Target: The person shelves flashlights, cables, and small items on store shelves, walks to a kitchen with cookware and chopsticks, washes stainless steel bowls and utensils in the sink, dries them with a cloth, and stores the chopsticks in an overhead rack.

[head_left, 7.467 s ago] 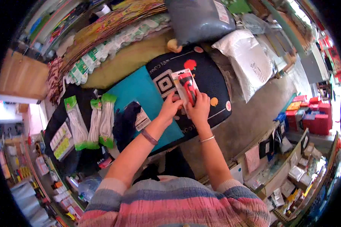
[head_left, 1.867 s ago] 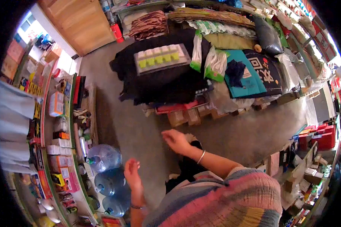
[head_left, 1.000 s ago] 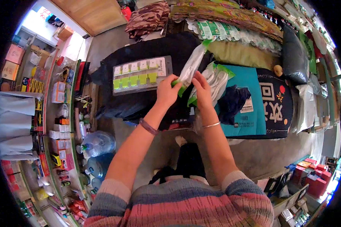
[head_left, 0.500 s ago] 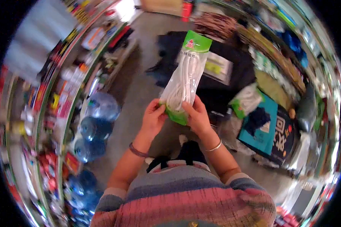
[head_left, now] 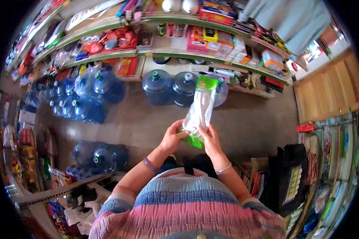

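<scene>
Left hand (head_left: 171, 138) and right hand (head_left: 212, 144) pinched 1 green-ended packet (head_left: 201, 109) low down; clear of floor, not yet set down

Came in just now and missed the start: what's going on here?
The person's left hand and right hand grip the near end of a clear, green-ended packet with something white inside, held up above the floor. Beyond it, large blue bottles stand by the shelves. Off to the right, a flat pack lies on black cloth.
</scene>
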`<state>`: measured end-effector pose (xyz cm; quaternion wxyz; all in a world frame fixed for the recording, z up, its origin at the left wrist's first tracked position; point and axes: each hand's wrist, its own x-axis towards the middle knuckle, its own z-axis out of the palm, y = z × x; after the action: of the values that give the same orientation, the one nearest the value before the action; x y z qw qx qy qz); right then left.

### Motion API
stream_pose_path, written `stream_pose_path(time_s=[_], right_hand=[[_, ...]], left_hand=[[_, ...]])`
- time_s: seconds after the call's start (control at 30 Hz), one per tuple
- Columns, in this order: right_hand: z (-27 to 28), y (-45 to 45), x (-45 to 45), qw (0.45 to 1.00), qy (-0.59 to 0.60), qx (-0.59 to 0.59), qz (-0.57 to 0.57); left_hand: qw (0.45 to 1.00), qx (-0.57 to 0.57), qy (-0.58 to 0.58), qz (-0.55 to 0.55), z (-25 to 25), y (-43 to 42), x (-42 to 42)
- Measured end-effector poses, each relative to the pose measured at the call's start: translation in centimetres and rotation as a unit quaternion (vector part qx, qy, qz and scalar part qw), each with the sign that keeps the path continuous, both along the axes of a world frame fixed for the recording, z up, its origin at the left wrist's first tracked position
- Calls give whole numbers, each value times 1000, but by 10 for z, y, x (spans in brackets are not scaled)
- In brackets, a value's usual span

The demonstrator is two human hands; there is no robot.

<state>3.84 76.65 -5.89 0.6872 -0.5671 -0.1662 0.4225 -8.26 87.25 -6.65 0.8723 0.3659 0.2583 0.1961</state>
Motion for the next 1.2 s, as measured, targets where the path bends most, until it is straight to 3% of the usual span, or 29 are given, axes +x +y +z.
stream_pose_path(time_s=[0.1, 0.2, 0.27, 0.5, 0.6, 0.7, 0.83, 0.97, 1.0, 1.1, 1.13, 1.2], right_hand=[[9, 66, -10, 997, 42, -2, 60], [-6, 113, 6, 993, -10, -14, 119], [-1, 150, 18, 986, -2, -10, 168], [-7, 321, 108, 985, -16, 59, 158], [34, 401, 141, 955, -24, 153, 252], [29, 448, 163, 954, -39, 134, 266], [22, 496, 177, 976, -27, 70, 204], [-58, 533, 202, 988, 16, -59, 143], [-83, 539, 209, 988, 2, -67, 138], [-116, 561, 217, 989, 106, -28, 104], [-125, 566, 227, 977, 135, -34, 162], [-142, 581, 234, 975, 149, -48, 161]], left_hand=[[997, -3, -7, 78, -8, 47, -12], [991, -9, -12, 133, -13, 84, -8], [990, -7, -23, 136, -24, 118, -5], [989, -5, -16, 144, -52, 241, 17], [989, -34, 32, 139, -53, 288, 38], [987, -4, 76, 141, -49, 337, 56], [981, 28, 119, 151, -49, 381, 69], [972, -62, 153, 169, -68, 399, 80], [972, -69, 155, 163, -82, 402, 82], [964, -40, 211, 157, -115, 422, 101], [958, -22, 237, 158, -123, 428, 110], [962, -59, 204, 173, -140, 449, 130]])
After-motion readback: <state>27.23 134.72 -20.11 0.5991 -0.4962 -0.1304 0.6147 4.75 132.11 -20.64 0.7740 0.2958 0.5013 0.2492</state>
